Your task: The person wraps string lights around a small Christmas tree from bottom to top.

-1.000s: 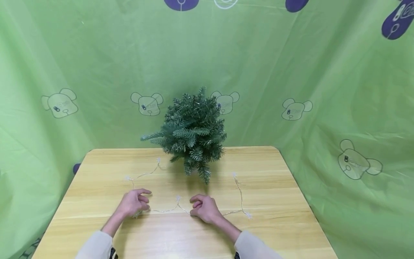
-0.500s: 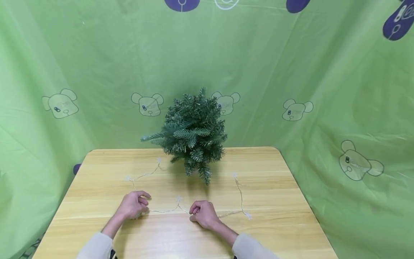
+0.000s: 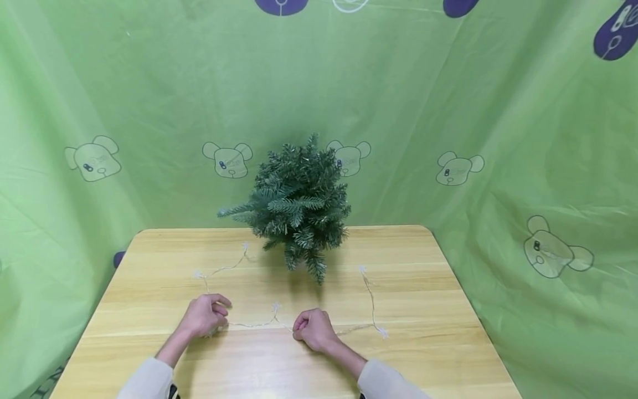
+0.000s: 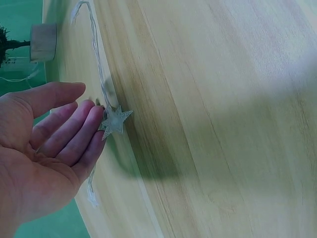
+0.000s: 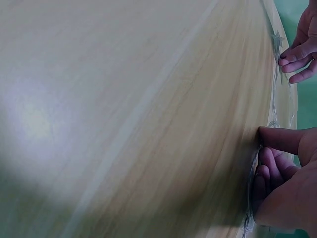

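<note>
A string of star-shaped lights [image 3: 251, 325] lies in a loose curve across the wooden table in the head view. My right hand [image 3: 315, 329] pinches its clear wire between thumb and forefinger, right of the middle star [image 3: 276, 306]. In the right wrist view, the right hand's [image 5: 287, 168] other fingers are curled in. My left hand [image 3: 205, 315] is low over the table on the left, fingers loosely bent and thumb apart. A clear star [image 4: 115, 121] sits right at its fingertips in the left wrist view; whether they touch it I cannot tell.
A small artificial Christmas tree [image 3: 299, 205] stands at the back of the wooden table [image 3: 423, 366]. Its pale round base [image 4: 43, 42] shows in the left wrist view. More stars [image 3: 381, 332] lie to the right. A green printed curtain [image 3: 399, 100] surrounds the table.
The fingers of my right hand have curled in from a looser spread, and the hand has dipped slightly. My left hand has barely moved; the tree has stayed in place.
</note>
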The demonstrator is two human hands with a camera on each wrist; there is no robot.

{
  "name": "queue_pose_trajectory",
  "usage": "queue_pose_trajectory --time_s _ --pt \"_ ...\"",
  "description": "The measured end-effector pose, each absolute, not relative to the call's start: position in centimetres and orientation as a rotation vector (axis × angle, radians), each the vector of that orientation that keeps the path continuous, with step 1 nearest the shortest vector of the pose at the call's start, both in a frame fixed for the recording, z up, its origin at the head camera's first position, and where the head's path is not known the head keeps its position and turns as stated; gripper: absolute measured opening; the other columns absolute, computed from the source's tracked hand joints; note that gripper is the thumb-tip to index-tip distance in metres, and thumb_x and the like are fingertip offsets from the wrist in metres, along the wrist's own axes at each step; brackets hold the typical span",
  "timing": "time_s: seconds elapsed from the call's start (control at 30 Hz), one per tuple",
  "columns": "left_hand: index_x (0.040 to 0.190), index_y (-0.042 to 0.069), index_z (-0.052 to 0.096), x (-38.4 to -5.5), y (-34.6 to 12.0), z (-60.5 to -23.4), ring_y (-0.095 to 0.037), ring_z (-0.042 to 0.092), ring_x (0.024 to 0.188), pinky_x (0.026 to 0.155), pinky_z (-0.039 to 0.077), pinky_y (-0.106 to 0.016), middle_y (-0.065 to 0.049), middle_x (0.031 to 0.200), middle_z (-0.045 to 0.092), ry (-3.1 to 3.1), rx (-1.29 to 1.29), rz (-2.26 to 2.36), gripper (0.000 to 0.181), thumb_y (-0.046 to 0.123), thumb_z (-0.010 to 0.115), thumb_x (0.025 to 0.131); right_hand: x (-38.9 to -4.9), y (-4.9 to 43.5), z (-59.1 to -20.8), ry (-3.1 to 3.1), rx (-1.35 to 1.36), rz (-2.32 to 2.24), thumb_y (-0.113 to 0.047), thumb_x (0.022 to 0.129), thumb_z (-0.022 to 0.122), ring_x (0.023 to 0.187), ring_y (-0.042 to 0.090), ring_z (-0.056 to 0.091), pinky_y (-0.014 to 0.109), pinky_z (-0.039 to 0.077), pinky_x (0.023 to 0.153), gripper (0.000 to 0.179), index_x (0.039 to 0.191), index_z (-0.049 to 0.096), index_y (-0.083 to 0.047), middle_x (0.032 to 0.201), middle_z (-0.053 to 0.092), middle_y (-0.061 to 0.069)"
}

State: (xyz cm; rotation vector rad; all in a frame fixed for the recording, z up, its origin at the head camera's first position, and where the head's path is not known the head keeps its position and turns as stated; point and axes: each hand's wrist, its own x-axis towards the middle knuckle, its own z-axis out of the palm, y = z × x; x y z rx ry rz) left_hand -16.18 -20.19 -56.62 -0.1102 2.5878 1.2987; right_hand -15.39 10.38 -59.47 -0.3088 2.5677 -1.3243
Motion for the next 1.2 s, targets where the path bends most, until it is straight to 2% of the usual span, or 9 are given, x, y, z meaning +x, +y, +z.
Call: queue_pose_trajectory --time_s 0.27,0.5,0.63,0.8,0.97,1.1,1.2 --pt "0.104 0.0 0.073 -16.2 -20.2 -56.5 -0.019 0.07 0.085 0.077 0.061 -0.033 -0.01 0.093 0.075 2.576 -0.088 1.294 0.033 -0.011 0.076 0.073 -15.3 10.1 -59.1 2.616 -0.336 -1.253 0.007 0.073 0.074 0.056 0.006 0.056 0.021 0.05 0.065 0.012 0.075 0.073 -0.005 0.064 0.066 -0.001" --pt "0.101 0.001 0.073 -16.3 -20.1 -56.5 -0.018 0.069 0.084 0.079 0.061 -0.034 -0.008 0.092 0.074 2.599 -0.066 1.263 0.031 -0.01 0.077 0.072 -16.1 10.2 -58.2 2.613 -0.315 -1.205 0.008 0.07 0.067 0.062 0.009 0.057 0.027 0.053 0.069 0.015 0.075 0.074 -0.005 0.067 0.068 -0.002" --pt "0.1 0.002 0.074 -16.3 -20.1 -56.4 -0.018 0.069 0.086 0.081 0.061 -0.036 -0.007 0.093 0.074 2.606 -0.042 1.222 0.031 -0.009 0.077 0.071 -16.8 10.7 -57.0 2.551 -0.266 -1.213 0.006 0.072 0.068 0.062 0.012 0.058 0.026 0.053 0.064 0.014 0.08 0.072 -0.004 0.071 0.068 0.001" --pt "0.1 0.005 0.076 -16.1 -19.8 -55.9 -0.018 0.068 0.089 0.085 0.06 -0.04 -0.006 0.096 0.074 2.603 -0.005 1.157 0.031 -0.007 0.078 0.071 -17.8 11.6 -54.8 2.473 -0.239 -1.275 0.01 0.074 0.058 0.058 0.015 0.058 0.018 0.047 0.052 0.021 0.087 0.07 0.0 0.079 0.07 0.009" --pt "0.099 0.005 0.077 -15.8 -19.4 -55.7 -0.016 0.065 0.082 0.077 0.059 -0.035 -0.005 0.092 0.074 2.586 0.049 1.144 0.027 -0.004 0.078 0.074 -18.8 12.9 -52.8 2.386 -0.227 -1.342 0.014 0.071 0.047 0.07 0.018 0.058 0.017 0.049 0.061 0.032 0.095 0.065 0.005 0.086 0.067 0.01" --pt "0.097 0.005 0.077 -15.5 -19.1 -55.7 -0.015 0.062 0.074 0.066 0.056 -0.028 -0.002 0.084 0.072 2.567 0.093 1.133 0.025 -0.004 0.078 0.074 -19.6 14.2 -51.5 2.408 -0.231 -1.309 0.011 0.077 0.048 0.077 0.028 0.064 0.024 0.052 0.061 0.028 0.098 0.065 0.003 0.091 0.068 0.011" --pt "0.094 0.006 0.077 -15.4 -18.9 -55.8 -0.016 0.06 0.071 0.064 0.053 -0.028 -0.002 0.079 0.07 2.561 0.108 1.114 0.022 -0.003 0.079 0.074 -20.0 15.0 -50.8 2.447 -0.232 -1.29 0.009 0.078 0.05 0.08 0.028 0.067 0.026 0.052 0.059 0.024 0.095 0.065 0.002 0.094 0.071 0.013"
